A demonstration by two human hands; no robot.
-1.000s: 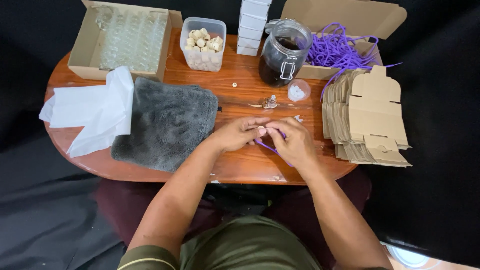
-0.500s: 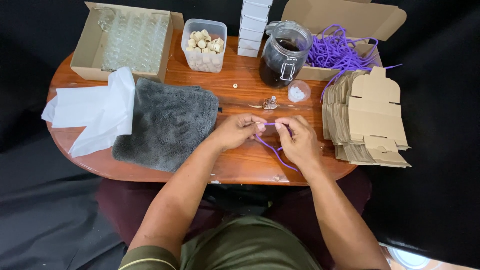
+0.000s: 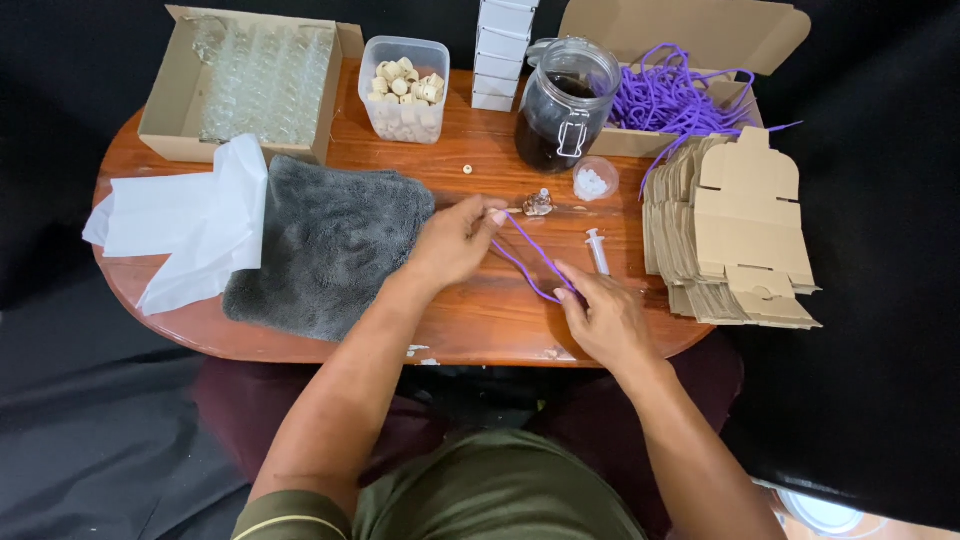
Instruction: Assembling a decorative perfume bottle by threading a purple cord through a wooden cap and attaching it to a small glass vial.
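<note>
Left hand [image 3: 455, 240] and right hand [image 3: 600, 318] each pinching end of purple cord [image 3: 530, 262], stretching it taut over bench [image 3: 480, 320] near small bottle [image 3: 538, 204]. Tying step seemingly underway; next needing cord looped onto bottle neck.

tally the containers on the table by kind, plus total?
Open cardboard boxes: 2, one with small glass bottles, one with purple cord
Clear plastic tub of corks: 1
Glass clip-top jar with dark liquid: 1
Small clear cup: 1
Total: 5
The stacked white boxes and flat cardboard blanks are not counted.
</note>
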